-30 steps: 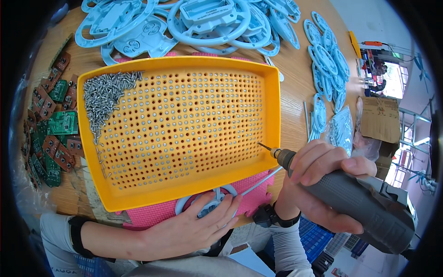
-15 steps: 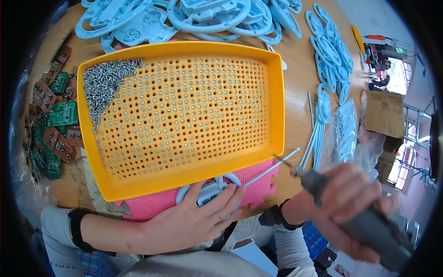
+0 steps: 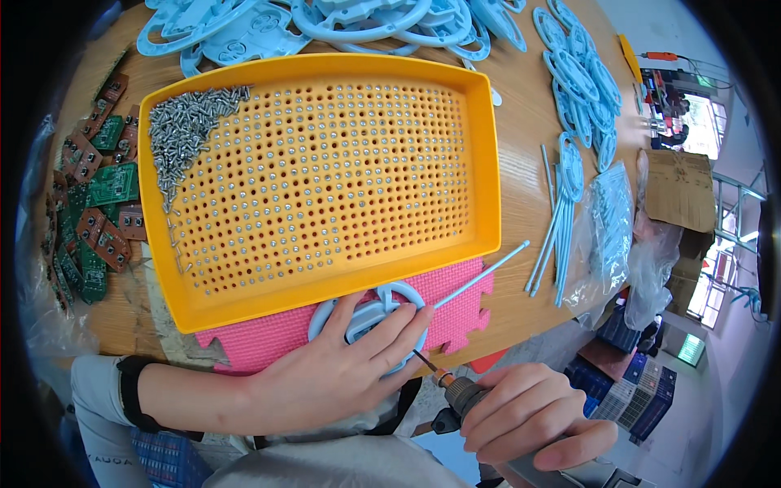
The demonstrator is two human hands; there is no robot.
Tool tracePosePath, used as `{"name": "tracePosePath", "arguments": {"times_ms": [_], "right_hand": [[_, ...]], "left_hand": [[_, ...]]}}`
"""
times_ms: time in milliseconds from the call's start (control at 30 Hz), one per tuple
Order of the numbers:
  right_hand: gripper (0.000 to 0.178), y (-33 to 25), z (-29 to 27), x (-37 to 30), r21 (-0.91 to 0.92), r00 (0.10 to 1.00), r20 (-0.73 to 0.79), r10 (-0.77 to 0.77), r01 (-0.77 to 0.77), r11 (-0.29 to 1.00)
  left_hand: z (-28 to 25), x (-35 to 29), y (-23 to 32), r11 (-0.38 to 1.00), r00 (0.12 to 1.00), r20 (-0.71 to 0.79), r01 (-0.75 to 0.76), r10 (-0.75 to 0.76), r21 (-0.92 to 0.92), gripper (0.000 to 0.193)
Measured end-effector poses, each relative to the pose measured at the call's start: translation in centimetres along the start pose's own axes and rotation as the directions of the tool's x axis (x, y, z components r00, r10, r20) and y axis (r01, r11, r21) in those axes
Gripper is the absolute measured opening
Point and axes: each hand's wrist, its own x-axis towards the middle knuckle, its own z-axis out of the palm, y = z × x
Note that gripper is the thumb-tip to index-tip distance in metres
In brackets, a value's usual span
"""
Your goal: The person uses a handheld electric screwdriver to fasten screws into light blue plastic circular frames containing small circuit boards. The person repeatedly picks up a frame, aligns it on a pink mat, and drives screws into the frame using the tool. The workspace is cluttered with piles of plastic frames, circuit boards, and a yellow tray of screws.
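My left hand (image 3: pixel 333 366) presses a light blue plastic housing (image 3: pixel 394 294) onto the pink foam mat (image 3: pixel 268 339), its fingers curled over the piece. From the housing a thin blue rod (image 3: pixel 484 274) sticks out to the upper right. My right hand (image 3: pixel 529 415) is wrapped round an electric screwdriver (image 3: pixel 468 396), whose bit tip meets the housing's lower right edge beside my left fingertips. Just beyond my left hand, a yellow tray (image 3: pixel 325 298) holds screws standing in rows of holes, with a heap of loose screws (image 3: pixel 183 130) in its far left corner.
Green and brown circuit boards (image 3: pixel 102 199) are piled left of the tray. More blue housings (image 3: pixel 366 20) lie behind it and others (image 3: pixel 578 81) at the far right. Several blue rods (image 3: pixel 555 236) lie near a clear plastic bag (image 3: pixel 610 220). A cardboard box (image 3: pixel 682 191) stands beyond.
My right hand has swung the screwdriver down and left, from beside the tray's corner to the housing. My left hand keeps its hold. The whole view has shifted slightly.
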Motion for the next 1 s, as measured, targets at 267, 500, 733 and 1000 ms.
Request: {"name": "tracePosePath", "arguments": {"times_ms": [267,500,733,1000], "right_hand": [[0.027,-1.3,-0.2,-0.7,-0.082,0.985,0.05,0.163,-0.158,0.984],[0.032,-0.1,2.0,0.2,-0.104,0.996,-0.048,0.079,-0.084,0.991],[0.012,1.4,-0.7,-0.2,0.129,0.978,0.193,0.084,-0.11,0.986],[0.036,0.5,-1.8,2.7,0.138,0.975,0.219,-0.029,-0.002,0.99]], "left_hand": [[-0.1,0.0,0.0,1.0,1.0,0.012,-0.007,0.007,0.016,0.037],[-0.3,0.2,0.0,0.996,0.999,0.04,-0.023,0.019,0.09,0.04],[-0.2,0.2,0.0,0.999,0.999,0.032,-0.003,0.002,0.053,0.039],[-0.2,0.2,-0.1,0.999,1.0,0.011,-0.019,0.018,0.049,0.039]]}}
